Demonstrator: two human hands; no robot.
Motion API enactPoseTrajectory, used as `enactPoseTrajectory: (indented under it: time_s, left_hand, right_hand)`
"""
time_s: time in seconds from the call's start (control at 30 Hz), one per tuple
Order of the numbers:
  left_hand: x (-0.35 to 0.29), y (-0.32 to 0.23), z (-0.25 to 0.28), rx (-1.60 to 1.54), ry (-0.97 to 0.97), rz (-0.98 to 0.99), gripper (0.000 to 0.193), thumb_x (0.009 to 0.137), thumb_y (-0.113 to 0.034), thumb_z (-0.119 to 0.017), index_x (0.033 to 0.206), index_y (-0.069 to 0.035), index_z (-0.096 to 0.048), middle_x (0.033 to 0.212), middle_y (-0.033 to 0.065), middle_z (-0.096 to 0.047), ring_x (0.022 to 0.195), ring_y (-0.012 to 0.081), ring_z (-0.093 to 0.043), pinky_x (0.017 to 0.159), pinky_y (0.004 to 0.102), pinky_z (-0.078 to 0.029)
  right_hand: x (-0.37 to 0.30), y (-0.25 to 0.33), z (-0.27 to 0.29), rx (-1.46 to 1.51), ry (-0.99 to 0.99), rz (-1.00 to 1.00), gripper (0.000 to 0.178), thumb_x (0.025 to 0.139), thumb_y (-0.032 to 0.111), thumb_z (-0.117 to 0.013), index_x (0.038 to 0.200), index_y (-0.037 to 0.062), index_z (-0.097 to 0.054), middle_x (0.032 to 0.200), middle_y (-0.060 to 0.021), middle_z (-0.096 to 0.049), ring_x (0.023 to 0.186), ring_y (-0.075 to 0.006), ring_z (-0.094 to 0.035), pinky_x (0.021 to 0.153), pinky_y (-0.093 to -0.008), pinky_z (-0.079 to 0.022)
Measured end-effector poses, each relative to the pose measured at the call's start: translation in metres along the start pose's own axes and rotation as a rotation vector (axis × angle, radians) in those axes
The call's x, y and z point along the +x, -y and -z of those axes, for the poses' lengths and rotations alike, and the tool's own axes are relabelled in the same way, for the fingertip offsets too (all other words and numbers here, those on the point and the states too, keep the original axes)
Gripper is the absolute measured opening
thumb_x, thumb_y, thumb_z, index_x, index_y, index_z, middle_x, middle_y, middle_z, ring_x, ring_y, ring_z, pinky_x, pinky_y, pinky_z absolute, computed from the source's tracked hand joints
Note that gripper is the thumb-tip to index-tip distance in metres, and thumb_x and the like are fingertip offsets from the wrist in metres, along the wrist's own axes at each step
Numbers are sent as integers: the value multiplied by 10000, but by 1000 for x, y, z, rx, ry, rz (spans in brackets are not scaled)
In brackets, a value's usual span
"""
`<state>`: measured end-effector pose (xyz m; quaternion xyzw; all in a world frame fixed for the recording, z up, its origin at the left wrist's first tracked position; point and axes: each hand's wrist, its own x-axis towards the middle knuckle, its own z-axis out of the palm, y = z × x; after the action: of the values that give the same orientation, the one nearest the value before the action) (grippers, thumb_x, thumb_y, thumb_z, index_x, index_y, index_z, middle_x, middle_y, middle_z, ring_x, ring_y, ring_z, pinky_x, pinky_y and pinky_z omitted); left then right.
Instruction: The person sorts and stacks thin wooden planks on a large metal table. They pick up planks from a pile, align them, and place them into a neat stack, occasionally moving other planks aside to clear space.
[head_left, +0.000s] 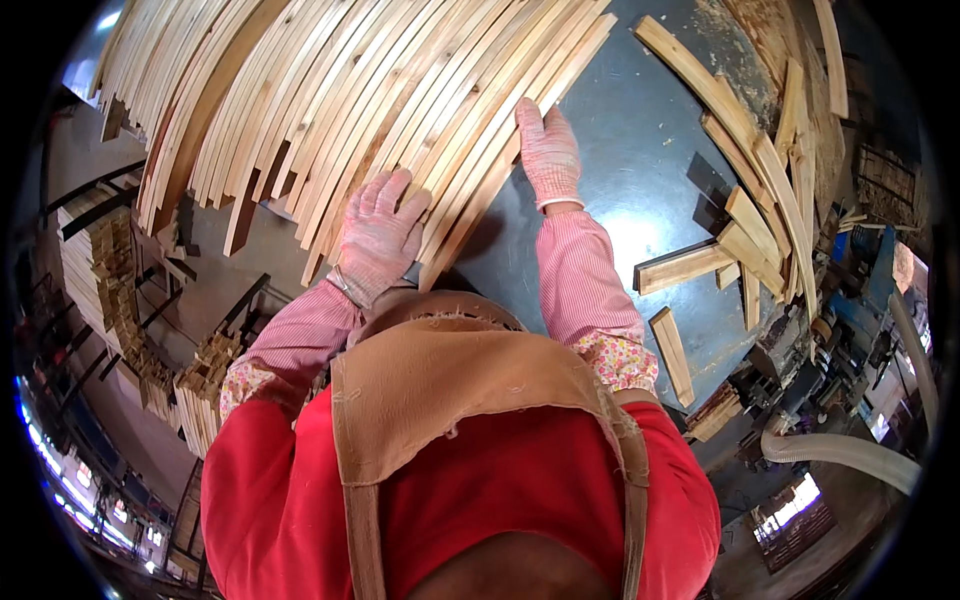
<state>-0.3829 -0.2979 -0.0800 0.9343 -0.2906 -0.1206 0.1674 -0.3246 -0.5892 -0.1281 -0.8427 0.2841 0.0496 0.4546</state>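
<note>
Long, narrow wooden strips (400,110) lie side by side in a wide row, slanting from the upper right toward me. My left hand (378,238), in a pinkish work glove, rests on top of the strips near their closer ends, its fingers stretched out and a little apart. Gloved alike, my right hand (549,155) is at the right side of the row, fingers extended against the outermost strip (470,215). Neither hand is wrapped round a strip. The undersides of the fingers are hidden.
The strips lie on a smooth grey metal tabletop (600,250). Short offcuts (685,268) and longer curved pieces (700,80) are heaped at the right, beside sawdust. Stacked lumber (95,270) stands lower left. A pale flexible hose (840,450) runs at the lower right.
</note>
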Motion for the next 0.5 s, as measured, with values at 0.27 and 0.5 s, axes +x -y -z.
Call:
enactPoseTrajectory:
  time_s: [0.27, 0.5]
  left_hand:
    - [47, -59, 5, 32, 42, 84, 827, 726, -395, -885, 1427, -105, -554, 1524, 146, -472, 1485, 366, -391, 1229, 543, -289]
    - [45, -58, -3, -5, -54, 29, 726, 760, -324, -833, 1391, -62, -585, 1494, 142, -515, 1467, 363, -423, 1255, 557, -278]
  right_hand:
    - [11, -34, -8, 150, -375, 35, 676, 1058, 506, -584, 1490, -14, -583, 1094, -216, -730, 880, -435, -679, 842, -500, -537]
    - [27, -15, 2, 1155, 9, -418, 219, 951, 244, -796, 1002, 101, -639, 784, 7, -527, 579, -120, -475, 443, -283, -338]
